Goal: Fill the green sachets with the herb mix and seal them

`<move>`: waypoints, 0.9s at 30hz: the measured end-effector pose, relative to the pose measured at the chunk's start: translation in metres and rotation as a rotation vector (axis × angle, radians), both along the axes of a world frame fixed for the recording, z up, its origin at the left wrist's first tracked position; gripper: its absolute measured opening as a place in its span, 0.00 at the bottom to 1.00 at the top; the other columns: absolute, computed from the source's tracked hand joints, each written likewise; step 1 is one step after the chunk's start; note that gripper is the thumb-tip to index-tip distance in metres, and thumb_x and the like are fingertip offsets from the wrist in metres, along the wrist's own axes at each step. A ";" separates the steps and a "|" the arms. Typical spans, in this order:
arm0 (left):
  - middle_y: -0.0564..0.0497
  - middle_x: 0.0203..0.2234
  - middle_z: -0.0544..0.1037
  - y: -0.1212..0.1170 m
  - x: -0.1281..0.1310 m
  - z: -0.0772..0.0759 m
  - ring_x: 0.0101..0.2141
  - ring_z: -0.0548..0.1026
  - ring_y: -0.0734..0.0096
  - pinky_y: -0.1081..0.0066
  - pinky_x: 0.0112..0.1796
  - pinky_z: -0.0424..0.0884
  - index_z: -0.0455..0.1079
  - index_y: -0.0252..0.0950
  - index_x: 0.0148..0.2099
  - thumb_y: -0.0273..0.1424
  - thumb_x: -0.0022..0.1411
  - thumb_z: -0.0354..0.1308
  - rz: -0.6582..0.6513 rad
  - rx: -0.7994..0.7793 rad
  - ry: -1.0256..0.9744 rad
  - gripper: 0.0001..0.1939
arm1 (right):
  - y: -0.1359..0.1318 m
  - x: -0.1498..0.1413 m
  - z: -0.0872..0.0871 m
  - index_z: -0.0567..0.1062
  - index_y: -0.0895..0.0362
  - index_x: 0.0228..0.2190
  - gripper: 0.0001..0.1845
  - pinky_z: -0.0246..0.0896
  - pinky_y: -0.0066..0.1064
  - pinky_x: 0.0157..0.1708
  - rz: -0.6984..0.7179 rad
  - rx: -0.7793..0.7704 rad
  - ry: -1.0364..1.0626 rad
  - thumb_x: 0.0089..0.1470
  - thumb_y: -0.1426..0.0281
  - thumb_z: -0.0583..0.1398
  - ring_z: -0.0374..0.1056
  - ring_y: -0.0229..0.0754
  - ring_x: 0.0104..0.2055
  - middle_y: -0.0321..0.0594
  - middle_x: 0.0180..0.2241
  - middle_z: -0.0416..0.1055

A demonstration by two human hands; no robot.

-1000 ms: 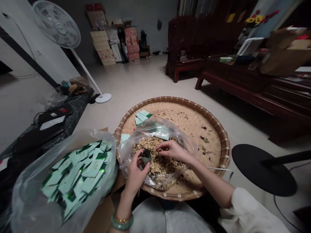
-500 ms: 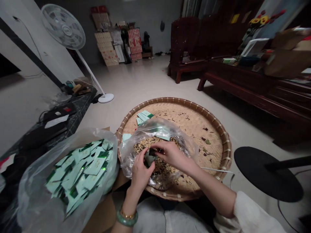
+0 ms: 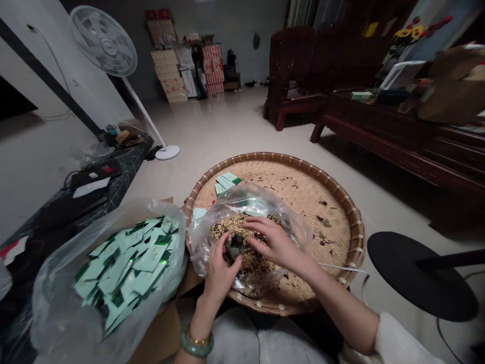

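My left hand (image 3: 220,265) is curled around a small pale green packet (image 3: 235,247), its mouth open upward with something dark showing inside. To the right of the packet, my right hand (image 3: 272,241) has its fingers apart and nothing visible in them. Both hands are over a clear plastic bag (image 3: 199,247) of loose pale and dark grain-like bits (image 3: 227,222). The bag rests on a round woven bamboo tray (image 3: 278,174). Several flat pale green packets (image 3: 226,182) lie on the tray behind the bag.
At the left, another plastic bag (image 3: 49,298) holds many pale green packets (image 3: 129,258). A white standing fan (image 3: 109,46) is beyond it. On the right are a black round base (image 3: 420,275) and a dark wooden table (image 3: 379,121). Dried scraps (image 3: 325,222) dot the tray.
My right hand has drawn back slightly right from the packet, its fingers spreading. The dark piece it pinched is no longer between them; dark material shows in the packet's mouth.
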State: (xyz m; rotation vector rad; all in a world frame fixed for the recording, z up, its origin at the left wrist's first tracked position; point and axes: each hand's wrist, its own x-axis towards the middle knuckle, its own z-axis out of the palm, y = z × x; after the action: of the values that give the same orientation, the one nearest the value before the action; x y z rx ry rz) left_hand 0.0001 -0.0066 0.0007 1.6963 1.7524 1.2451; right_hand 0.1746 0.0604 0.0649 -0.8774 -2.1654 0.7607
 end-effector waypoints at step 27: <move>0.43 0.49 0.72 -0.010 -0.006 -0.003 0.49 0.69 0.57 0.54 0.50 0.66 0.56 0.38 0.59 0.23 0.53 0.58 -0.055 0.241 0.277 0.31 | -0.020 -0.008 0.005 0.75 0.57 0.36 0.08 0.66 0.30 0.38 -0.076 0.023 0.158 0.56 0.74 0.56 0.70 0.39 0.36 0.41 0.34 0.74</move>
State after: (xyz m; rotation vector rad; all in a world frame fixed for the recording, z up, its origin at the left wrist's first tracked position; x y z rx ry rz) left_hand -0.0064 -0.0164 -0.0024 2.1287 1.7474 1.2907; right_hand 0.1663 0.0405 0.0695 -0.8531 -1.9875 0.7408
